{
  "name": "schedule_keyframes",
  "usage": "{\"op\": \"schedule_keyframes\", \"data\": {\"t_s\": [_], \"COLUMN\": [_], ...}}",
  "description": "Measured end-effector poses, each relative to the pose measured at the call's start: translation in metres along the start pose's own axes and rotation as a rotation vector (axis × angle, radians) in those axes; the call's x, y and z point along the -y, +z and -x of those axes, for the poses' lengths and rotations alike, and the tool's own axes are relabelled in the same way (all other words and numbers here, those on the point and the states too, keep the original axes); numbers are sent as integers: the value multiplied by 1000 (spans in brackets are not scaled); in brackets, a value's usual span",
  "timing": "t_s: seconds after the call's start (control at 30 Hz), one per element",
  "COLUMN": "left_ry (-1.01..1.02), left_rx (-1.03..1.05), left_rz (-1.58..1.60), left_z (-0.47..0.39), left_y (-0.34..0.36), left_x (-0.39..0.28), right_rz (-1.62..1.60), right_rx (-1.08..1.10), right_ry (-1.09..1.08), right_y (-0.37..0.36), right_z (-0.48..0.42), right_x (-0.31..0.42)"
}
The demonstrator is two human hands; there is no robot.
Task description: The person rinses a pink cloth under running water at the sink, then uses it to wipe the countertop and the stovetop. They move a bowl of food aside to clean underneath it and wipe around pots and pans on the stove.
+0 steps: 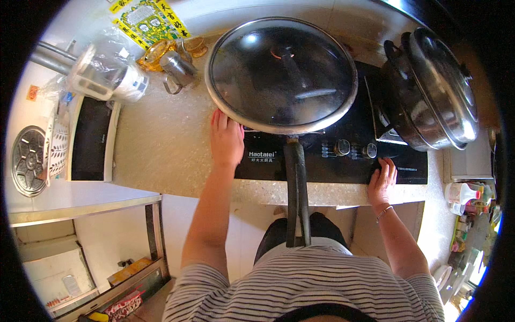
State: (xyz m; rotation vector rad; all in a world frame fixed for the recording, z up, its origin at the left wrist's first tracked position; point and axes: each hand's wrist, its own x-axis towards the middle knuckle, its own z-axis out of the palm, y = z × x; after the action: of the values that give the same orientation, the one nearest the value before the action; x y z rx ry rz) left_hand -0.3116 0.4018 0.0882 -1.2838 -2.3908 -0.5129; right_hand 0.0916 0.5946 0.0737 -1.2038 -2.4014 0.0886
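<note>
A large wok (298,189) with a black handle sits on the left side of a black glass gas cooktop (261,169), its handle pointing towards my body. A domed glass lid (277,80) with a metal rim covers it. My left hand (227,139) is at the cooktop's left edge, just below the lid's rim; its fingertips are partly hidden, and whether they grip anything is unclear. Near the right control knob (369,150), my right hand (383,181) rests at the cooktop's front edge, its fingers bent onto the glass and holding nothing visible.
A lidded steel pot (430,96) stands over the right burner. At the back left are a steel mug (177,68), an amber glass dish (155,56) and a plastic container (96,80). Bottles (462,193) stand far right. A metal-framed shelf (157,229) is at lower left.
</note>
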Motion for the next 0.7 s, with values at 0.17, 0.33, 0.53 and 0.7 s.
{"op": "schedule_keyframes", "data": {"t_s": [0.17,0.33,0.53,0.7], "left_ry": [-98,-362,-270,-264], "left_rx": [22,-91,150,92], "left_rz": [-6,1008,612,436], "left_z": [48,62,50,43], "left_y": [-18,8,-16,-11], "left_x": [-55,-155,-78,-103], "right_rz": [-22,-34,-74,-84], "right_rx": [17,28,-5,4], "right_ry": [18,10,45,24], "right_y": [0,1,-1,-2], "right_z": [0,-1,4,2], "right_x": [0,4,-11,0]}}
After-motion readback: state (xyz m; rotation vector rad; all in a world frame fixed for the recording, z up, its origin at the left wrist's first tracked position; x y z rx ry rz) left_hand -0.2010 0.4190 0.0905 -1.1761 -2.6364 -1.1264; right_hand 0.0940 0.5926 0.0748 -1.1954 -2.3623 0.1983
